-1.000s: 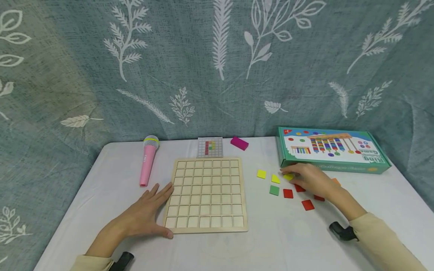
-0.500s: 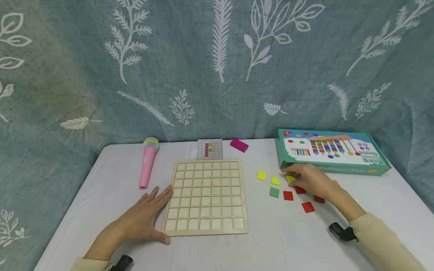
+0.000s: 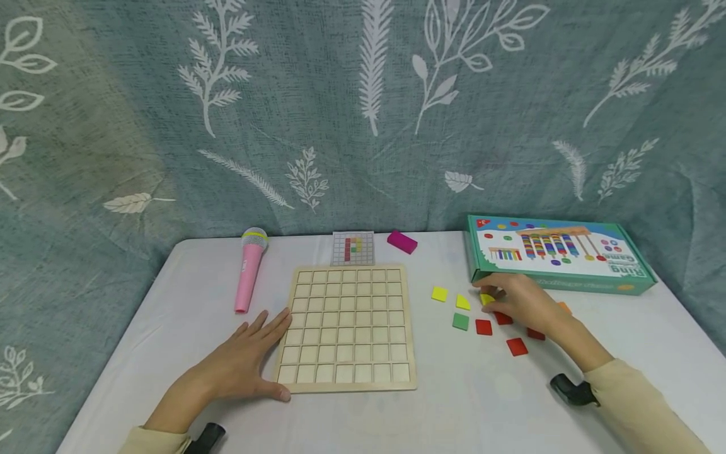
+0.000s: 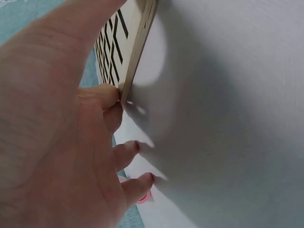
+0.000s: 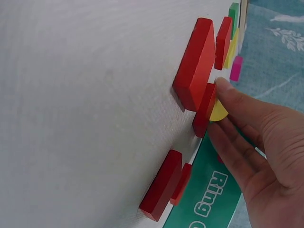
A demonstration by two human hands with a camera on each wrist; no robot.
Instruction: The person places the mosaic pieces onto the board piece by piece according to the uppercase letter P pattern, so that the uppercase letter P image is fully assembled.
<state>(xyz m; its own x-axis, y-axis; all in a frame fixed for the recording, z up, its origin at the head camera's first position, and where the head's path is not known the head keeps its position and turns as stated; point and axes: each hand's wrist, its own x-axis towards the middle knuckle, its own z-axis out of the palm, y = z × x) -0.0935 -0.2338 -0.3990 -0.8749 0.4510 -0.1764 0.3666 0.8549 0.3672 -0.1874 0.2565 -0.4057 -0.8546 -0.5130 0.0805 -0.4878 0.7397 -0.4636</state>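
Note:
In the head view, my left hand [image 3: 238, 362] lies spread beside the wooden grid board [image 3: 346, 386]. Its fingertips touch the left edge, while the thumb reaches the near left corner. Over on the right, my right hand [image 3: 518, 301] pinches a yellow tile with a rounded edge [image 5: 218, 111] between thumb and fingers, in front of the box. Directly under that hand is a red square tile [image 5: 205, 110]. Left of it lie a second yellow rounded tile [image 3: 462, 302], a yellow square tile [image 3: 439, 294] and a green square tile [image 3: 460, 321]. The board's grid squares hold no coloured tiles.
More red tiles [image 3: 517, 347] and an orange piece [image 3: 564, 308] lie around the right wrist. A green game box [image 3: 558, 255] stands behind. A pattern card [image 3: 353, 248] and magenta block [image 3: 402, 241] are at the back, a pink microphone [image 3: 249, 277] at left.
The yellow rounded tile has shifted slightly toward me and to the right as my right fingers closed around it. My left hand has stayed at the board's edge.

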